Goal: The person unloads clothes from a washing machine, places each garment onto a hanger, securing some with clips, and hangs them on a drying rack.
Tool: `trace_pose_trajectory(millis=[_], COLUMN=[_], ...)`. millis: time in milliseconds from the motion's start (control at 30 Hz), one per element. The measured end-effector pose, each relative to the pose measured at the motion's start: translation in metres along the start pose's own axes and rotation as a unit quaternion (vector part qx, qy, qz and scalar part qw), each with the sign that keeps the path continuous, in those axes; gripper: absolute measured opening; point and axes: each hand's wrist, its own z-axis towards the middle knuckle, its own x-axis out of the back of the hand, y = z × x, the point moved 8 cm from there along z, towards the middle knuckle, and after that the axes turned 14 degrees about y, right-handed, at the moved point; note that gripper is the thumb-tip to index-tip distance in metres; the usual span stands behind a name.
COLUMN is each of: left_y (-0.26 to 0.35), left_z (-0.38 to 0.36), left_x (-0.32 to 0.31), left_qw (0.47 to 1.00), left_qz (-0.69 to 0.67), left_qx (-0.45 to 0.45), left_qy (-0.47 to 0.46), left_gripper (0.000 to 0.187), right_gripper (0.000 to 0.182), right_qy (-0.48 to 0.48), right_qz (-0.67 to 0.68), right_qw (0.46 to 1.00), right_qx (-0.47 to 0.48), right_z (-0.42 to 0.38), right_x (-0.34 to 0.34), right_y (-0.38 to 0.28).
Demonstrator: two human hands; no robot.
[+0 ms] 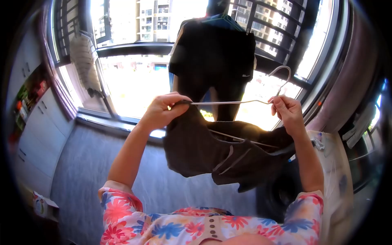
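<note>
Dark shorts (196, 151) with pale drawstrings hang in front of me, draped on a thin wire clothes hanger (228, 103). My left hand (165, 109) is closed at the left end of the hanger, pinching the waistband of the shorts there. With closed fingers, my right hand (289, 114) grips the hanger near the base of its hook, which curves upward above the fingers. The hanger's lower bar passes through the open waist of the shorts. Whether the right fingers also hold cloth is hidden.
Black clothes (212, 57) hang ahead at the window, and a striped garment (83, 61) hangs to the left. White cabinets (43, 130) line the left wall. A pale counter (335, 175) and a dark round-fronted appliance (281, 192) stand at right. Grey floor (98, 171) lies below.
</note>
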Motion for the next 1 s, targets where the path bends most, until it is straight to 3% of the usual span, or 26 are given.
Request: trace_pose_trajectory(millis=[133, 267, 333, 400, 433, 567, 600, 767, 867, 933, 967, 1000], left_y=[-0.011, -0.021, -0.034, -0.051, -0.06, -0.079, -0.083, -0.099, -0.106, -0.099, -0.043, -0.044], left_z=[0.014, 0.043, 0.062, 0.084, 0.094, 0.134, 0.145, 0.174, 0.189, 0.194, 0.144, 0.147], left_x=[0.018, 0.03, 0.04, 0.05, 0.049, 0.048, 0.05, 0.046, 0.059, 0.062, 0.05, 0.051], left_qw=[0.998, 0.986, 0.98, 0.979, 0.967, 0.962, 0.969, 0.968, 0.949, 0.925, 0.917, 0.907], left_qz=[0.013, -0.14, -0.165, -0.105, -0.152, -0.116, -0.059, -0.036, 0.108, 0.201, 0.201, 0.208], left_qx=[0.053, 0.087, 0.094, 0.104, 0.107, 0.089, 0.055, 0.019, -0.058, -0.111, -0.138, -0.16], left_qy=[-0.029, -0.009, 0.061, 0.141, 0.172, 0.232, 0.233, 0.247, 0.289, 0.302, 0.315, 0.328], left_gripper=[0.018, 0.031, 0.027, 0.023, 0.023, 0.023, 0.025, 0.035, 0.037, 0.039, 0.04, 0.041], right_gripper=[0.025, 0.025, 0.026, 0.027, 0.027, 0.028, 0.028, 0.027, 0.026, 0.026, 0.026, 0.026], right_qy=[0.004, 0.012, 0.037, 0.014, -0.006, -0.021, -0.03, -0.054, -0.048, -0.05, -0.042, -0.041], right_qz=[0.016, 0.045, 0.032, 0.049, 0.053, 0.044, 0.038, 0.024, 0.005, -0.002, -0.008, -0.009], right_qw=[0.999, 0.996, 0.996, 0.998, 0.998, 0.996, 0.996, 0.991, 0.988, 0.987, 0.986, 0.986], right_qx=[0.032, 0.07, 0.073, 0.033, 0.037, 0.079, 0.078, 0.119, 0.147, 0.154, 0.16, 0.164], right_z=[0.034, 0.084, 0.113, 0.145, 0.156, 0.196, 0.203, 0.235, 0.267, 0.281, 0.221, 0.223], right_x=[-0.024, -0.035, -0.034, -0.042, -0.049, -0.054, -0.057, -0.068, -0.09, -0.101, -0.06, -0.059], right_y=[-0.009, -0.01, -0.009, 0.004, 0.01, 0.042, 0.05, 0.075, 0.087, 0.094, 0.059, 0.06])
